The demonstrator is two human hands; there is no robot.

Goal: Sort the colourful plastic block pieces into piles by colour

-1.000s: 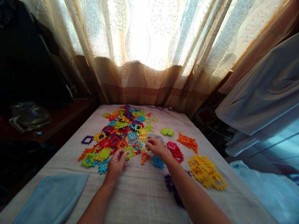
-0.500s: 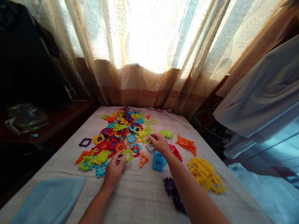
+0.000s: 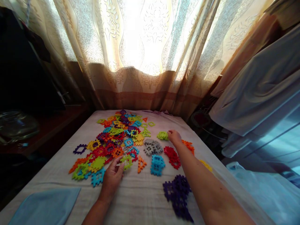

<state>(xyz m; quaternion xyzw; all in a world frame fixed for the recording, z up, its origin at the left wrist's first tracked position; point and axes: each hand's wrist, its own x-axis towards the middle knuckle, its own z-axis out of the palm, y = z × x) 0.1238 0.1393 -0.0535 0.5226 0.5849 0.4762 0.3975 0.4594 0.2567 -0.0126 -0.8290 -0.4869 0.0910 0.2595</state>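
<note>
My left hand [image 3: 114,172] pinches a lime green interlocking window tile [image 3: 126,162] at the front of a mixed heap of toothed plastic tiles [image 3: 119,136]. At the far right of the heap, my right hand [image 3: 174,137] has its fingers closed at the edge of a small lime green tile pile [image 3: 162,135]; the exact grip there is partly hidden. Between the hands lie grey tiles [image 3: 152,147], a blue stack [image 3: 157,164], a red group [image 3: 172,157] and an orange triangle [image 3: 142,164].
Purple tiles [image 3: 177,193] lie near the front. Orange tiles [image 3: 188,146] and yellow tiles [image 3: 206,165] are partly hidden by my right forearm. A light blue cloth [image 3: 45,206] covers the front left. A glass jug [image 3: 17,127] stands on the left side table.
My right hand has moved right, from the heap's edge to the lime green pile. Grey and red tiles show more fully now. My left hand keeps its green tile.
</note>
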